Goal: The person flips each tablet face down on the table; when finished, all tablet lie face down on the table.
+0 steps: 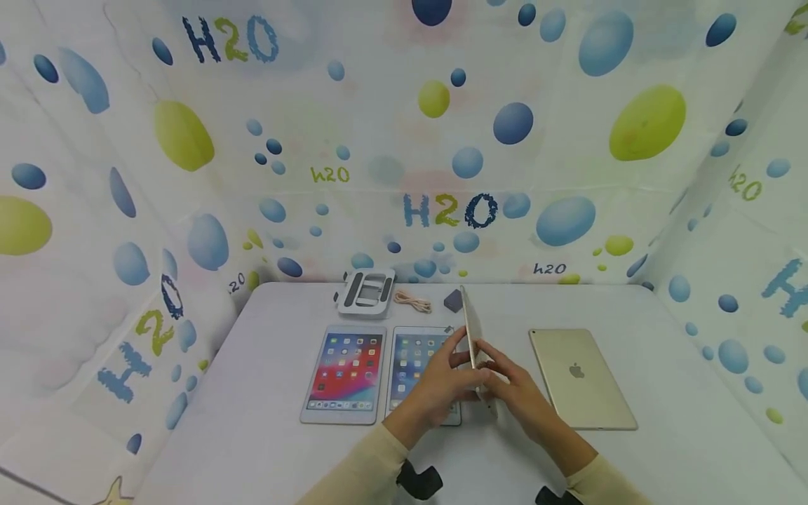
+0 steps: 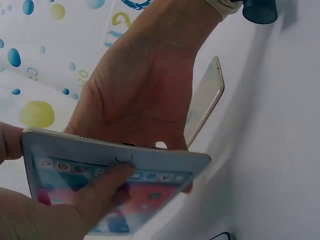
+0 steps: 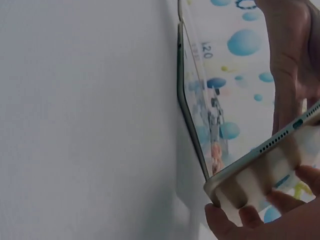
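Note:
A tablet (image 1: 470, 319) stands steeply tilted between both hands above the table, nearly edge-on in the head view. The left hand (image 1: 429, 393) grips it from the screen side. In the left wrist view its fingers (image 2: 95, 192) lie over the lit screen near the home button. My right hand (image 1: 519, 394) holds the tablet from behind. Its fingertips (image 3: 250, 216) press on the gold back in the right wrist view. Two tablets with lit screens lie to the left, one red-and-blue (image 1: 346, 375), the other blue (image 1: 410, 361) and partly hidden by the left hand.
A larger gold tablet (image 1: 577, 379) lies face down on the right. Along the back of the white table (image 1: 246, 393) are a white folding stand (image 1: 366, 293), a coiled pinkish cable (image 1: 412, 301) and a small dark block (image 1: 452, 301). A patterned curtain (image 1: 379, 126) encloses the table.

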`<state>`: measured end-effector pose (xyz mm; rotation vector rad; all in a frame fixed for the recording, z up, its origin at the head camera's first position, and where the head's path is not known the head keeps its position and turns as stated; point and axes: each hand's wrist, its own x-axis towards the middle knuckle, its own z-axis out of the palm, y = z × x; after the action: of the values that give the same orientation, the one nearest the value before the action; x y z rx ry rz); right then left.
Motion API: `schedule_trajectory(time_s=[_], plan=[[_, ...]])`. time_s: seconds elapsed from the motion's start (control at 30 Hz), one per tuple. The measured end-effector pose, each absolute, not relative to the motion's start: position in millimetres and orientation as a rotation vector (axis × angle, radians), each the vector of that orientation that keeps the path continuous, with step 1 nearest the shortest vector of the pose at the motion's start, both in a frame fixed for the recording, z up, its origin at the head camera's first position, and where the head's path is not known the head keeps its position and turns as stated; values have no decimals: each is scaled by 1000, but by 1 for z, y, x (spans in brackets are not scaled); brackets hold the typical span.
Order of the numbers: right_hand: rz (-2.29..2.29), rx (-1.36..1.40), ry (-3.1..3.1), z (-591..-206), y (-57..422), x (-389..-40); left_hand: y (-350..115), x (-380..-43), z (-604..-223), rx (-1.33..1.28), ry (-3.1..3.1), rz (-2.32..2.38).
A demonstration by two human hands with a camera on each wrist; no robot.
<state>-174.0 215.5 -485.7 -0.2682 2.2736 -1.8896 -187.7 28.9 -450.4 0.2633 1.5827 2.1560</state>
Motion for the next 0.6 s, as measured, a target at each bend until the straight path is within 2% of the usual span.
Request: schedule_trajectory(time_s=[0.37, 0.6], plan=[[-1630, -80, 2491, -477, 249, -178, 17, -191, -463, 185, 1499, 2230], [-1319, -94, 2714, -475, 258, -176, 21, -193, -479, 277, 1930, 2007]])
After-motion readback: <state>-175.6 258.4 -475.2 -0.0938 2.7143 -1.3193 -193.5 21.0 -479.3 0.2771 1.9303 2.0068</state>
